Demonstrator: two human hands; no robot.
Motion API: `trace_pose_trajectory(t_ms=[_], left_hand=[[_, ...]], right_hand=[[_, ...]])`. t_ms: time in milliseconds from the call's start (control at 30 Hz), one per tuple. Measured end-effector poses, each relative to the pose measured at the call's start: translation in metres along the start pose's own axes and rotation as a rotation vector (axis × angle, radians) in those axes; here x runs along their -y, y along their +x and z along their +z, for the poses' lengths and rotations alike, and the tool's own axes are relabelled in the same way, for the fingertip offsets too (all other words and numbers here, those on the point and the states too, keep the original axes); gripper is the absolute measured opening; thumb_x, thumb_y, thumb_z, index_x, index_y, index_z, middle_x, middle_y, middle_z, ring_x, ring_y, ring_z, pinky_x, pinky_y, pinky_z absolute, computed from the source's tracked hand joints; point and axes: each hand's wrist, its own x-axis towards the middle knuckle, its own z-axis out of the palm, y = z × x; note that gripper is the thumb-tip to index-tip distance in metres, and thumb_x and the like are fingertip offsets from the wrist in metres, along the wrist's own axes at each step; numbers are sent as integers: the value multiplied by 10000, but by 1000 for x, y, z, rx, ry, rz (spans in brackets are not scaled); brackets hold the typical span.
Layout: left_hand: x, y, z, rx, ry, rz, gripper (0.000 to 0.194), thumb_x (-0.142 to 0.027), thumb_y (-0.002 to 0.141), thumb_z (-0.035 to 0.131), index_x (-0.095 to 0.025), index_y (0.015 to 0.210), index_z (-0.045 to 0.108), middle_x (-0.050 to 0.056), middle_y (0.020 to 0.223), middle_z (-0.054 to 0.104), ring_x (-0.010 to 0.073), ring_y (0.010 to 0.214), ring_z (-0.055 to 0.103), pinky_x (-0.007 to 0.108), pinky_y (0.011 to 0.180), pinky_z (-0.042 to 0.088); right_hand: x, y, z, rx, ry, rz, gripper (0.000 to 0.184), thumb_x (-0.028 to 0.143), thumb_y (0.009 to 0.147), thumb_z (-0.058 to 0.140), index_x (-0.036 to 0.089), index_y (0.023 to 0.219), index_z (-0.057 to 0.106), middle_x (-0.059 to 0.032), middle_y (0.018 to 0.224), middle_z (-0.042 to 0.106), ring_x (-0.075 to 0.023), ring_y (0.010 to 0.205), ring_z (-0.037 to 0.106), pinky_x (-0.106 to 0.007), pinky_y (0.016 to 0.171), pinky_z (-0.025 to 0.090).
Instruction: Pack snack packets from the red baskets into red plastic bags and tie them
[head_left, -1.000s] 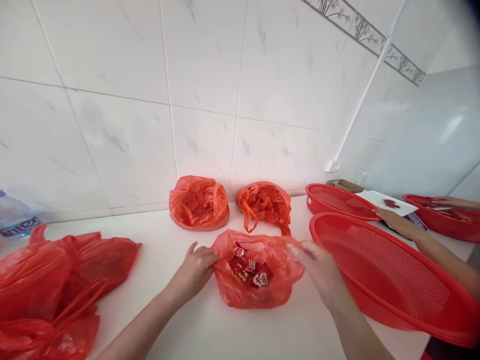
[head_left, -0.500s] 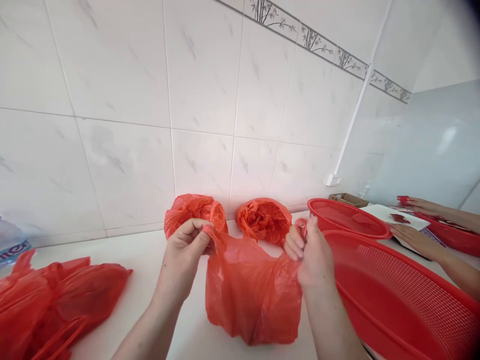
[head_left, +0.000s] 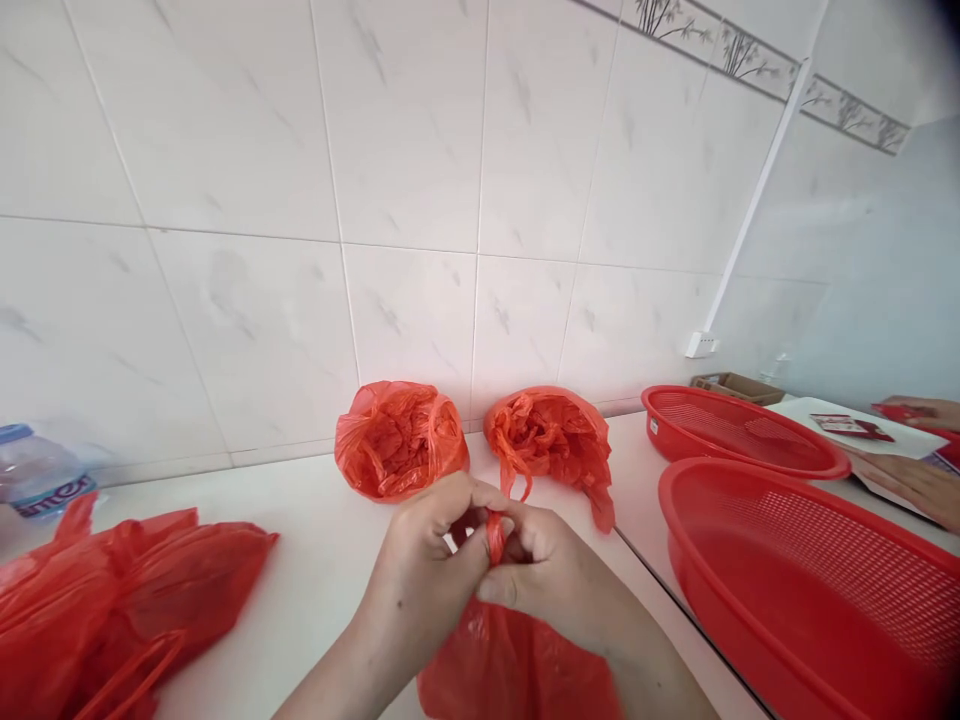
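Now that its gaping mouth has been gathered up, the bag [head_left: 517, 670] hides its packets, left hand [head_left: 420, 570] and right hand [head_left: 559, 570] pinching the neck [head_left: 496, 538], well in front of the desk's [head_left: 300, 520] back edge.

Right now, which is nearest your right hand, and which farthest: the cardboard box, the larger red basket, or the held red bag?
From the right hand:
1. Held red bag: gathered in the fingers, hanging below.
2. Larger red basket: just to the right.
3. Cardboard box: back right, by the wall.
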Motion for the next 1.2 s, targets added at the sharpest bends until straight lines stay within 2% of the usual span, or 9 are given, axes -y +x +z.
trace_pose_trajectory(t_ms=[133,300,400,500,633,767,900,1000,1200], left_hand=[[-2,-1,-4,-18,67,130,267,-153,864,532,-280,1090,592,18,906,654,146,783,602,253,603,498],[3,2,-1,136,293,369,192,-115,832,597,-250,965,627,15,847,587,136,747,555,257,638,471],[10,4,1,132,419,421,134,-122,864,532,-210,811,617,19,759,551,138,671,512,262,585,431],[15,4,0,89,383,322,162,-114,874,480,-205,768,563,29,791,551,145,693,527,268,607,443],[12,2,-3,109,168,39,120,-148,888,464,-228,807,503,65,1138,566,204,1042,553,324,815,469],[7,1,-1,267,-16,-139,123,-233,916,414,-236,800,452,17,882,591,175,852,567,268,683,455],[1,1,2,265,30,-236,139,-233,907,412,-230,768,414,-53,689,480,121,625,434,219,546,337],[-2,0,5,285,99,-258,136,-202,889,416,-228,756,420,-62,683,488,119,620,427,225,551,318],[7,0,8,248,315,-152,94,-167,848,485,-224,772,480,-33,763,566,150,714,496,260,631,355]], right_hand=[[-6,6,-5,-146,-31,22,371,483,835,574,182,640,480,58,556,402,-65,492,314,-218,469,235],[-6,-1,-11,-361,59,138,396,506,863,512,209,627,396,68,473,380,-81,449,334,-219,440,233],[-3,-4,-13,-320,56,152,369,492,890,461,212,652,425,52,473,442,-96,448,359,-228,441,250],[-5,-5,-21,-221,49,45,364,493,910,424,194,774,580,37,511,499,-97,449,378,-241,478,302],[-11,-10,-40,-53,43,-107,519,530,923,328,173,915,705,-15,680,550,-123,598,455,-267,589,369],[-10,-14,-49,4,-112,-101,363,429,888,450,192,907,724,-30,805,603,-138,707,493,-274,677,400],[-9,-10,-43,-150,-308,-29,372,200,759,590,267,1124,612,21,821,589,-134,748,518,-248,667,400],[-12,-4,-37,-340,-480,20,266,185,775,527,250,996,659,29,736,586,-133,704,516,-244,625,379],[-11,-3,-43,-268,-255,17,312,162,782,490,228,1015,686,-9,917,680,-146,808,597,-280,754,454]])
